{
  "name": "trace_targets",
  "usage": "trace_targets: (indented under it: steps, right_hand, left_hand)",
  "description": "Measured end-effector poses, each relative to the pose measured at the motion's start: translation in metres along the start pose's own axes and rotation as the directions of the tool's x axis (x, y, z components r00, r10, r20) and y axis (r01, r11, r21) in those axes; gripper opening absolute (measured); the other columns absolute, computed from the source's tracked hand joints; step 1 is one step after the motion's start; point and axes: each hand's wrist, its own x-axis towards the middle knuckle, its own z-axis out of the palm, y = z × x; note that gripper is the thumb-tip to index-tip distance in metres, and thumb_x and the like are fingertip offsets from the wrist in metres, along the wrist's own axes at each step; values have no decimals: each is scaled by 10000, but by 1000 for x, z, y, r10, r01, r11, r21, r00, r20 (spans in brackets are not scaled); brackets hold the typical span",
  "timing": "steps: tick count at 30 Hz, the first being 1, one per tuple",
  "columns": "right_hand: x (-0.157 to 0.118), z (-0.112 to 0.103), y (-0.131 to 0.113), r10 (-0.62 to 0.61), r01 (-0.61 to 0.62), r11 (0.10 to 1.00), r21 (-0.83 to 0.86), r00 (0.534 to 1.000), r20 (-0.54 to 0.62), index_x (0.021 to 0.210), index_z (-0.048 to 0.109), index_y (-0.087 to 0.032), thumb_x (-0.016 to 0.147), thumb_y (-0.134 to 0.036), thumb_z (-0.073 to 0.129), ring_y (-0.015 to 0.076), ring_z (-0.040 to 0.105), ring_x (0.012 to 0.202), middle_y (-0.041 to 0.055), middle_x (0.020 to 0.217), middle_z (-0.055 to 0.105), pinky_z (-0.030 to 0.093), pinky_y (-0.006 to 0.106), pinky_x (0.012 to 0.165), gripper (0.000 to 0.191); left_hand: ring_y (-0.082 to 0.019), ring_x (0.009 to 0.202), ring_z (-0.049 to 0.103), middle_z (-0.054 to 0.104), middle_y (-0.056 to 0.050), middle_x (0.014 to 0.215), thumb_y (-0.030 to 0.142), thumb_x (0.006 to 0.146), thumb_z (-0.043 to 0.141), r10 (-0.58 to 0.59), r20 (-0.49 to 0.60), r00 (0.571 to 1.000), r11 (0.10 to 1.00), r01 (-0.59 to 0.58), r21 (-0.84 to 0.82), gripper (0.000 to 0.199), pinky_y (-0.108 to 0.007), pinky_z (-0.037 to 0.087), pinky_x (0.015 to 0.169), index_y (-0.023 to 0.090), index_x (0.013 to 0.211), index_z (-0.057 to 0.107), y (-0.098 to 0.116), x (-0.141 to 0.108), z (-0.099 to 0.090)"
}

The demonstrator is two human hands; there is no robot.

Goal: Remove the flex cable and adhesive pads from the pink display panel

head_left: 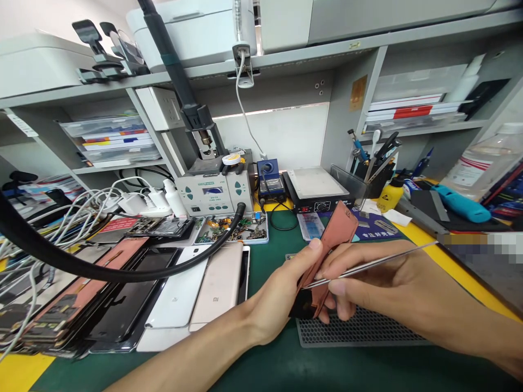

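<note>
My left hand (278,294) is closed around a phone screen panel (340,226), tilted up on edge with its copper-pink back toward me. The lower end of the panel is black. My right hand (392,277) pinches slim metal tweezers (376,265), held like a pen. Their tips meet the panel near its lower part, close to my left thumb. Some right fingers rest against or behind the panel; the exact contact is hidden. Below both hands a grey honeycomb mat (347,333) lies on the green work mat (269,365).
Several phones and phone parts (216,283) lie to the left, with a black hose (134,272) arching over them. Behind stand a parts tray (261,238), a hot-air station (214,193) and a heating plate (316,185). A tool holder (378,177) and bottle (390,194) stand right.
</note>
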Motion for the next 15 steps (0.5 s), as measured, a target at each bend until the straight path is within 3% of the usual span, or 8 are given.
trace_targets:
  steps: [7, 12, 15]
  right_hand:
    - [1, 2, -9, 28, -28, 1000, -9, 1000, 8, 892, 739, -174, 946, -337, 703, 236, 766, 763, 68, 786, 772, 642, 323, 743, 176]
    - [1, 2, -8, -15, 15, 1000, 10, 1000, 18, 867, 743, -163, 943, -332, 700, 252, 755, 777, 86, 831, 769, 643, 363, 746, 190]
    - [0, 2, -7, -48, 48, 999, -4, 999, 12, 866, 749, -161, 952, -299, 685, 250, 754, 785, 87, 836, 767, 643, 358, 750, 175]
  left_hand:
    - [-159, 657, 532, 569, -52, 684, 640, 983, 340, -19, -5, 1000, 1000, 19, 13, 642, -279, 437, 660, 133, 775, 674, 2, -2, 1]
    - [-157, 642, 512, 524, -11, 680, 632, 967, 410, -77, -69, 995, 997, 76, -17, 514, -291, 445, 654, 177, 835, 610, 2, -2, 1]
    - [-171, 661, 542, 534, -20, 688, 642, 974, 370, -81, -62, 995, 996, 83, 26, 551, -305, 450, 669, 172, 825, 614, 2, -2, 0]
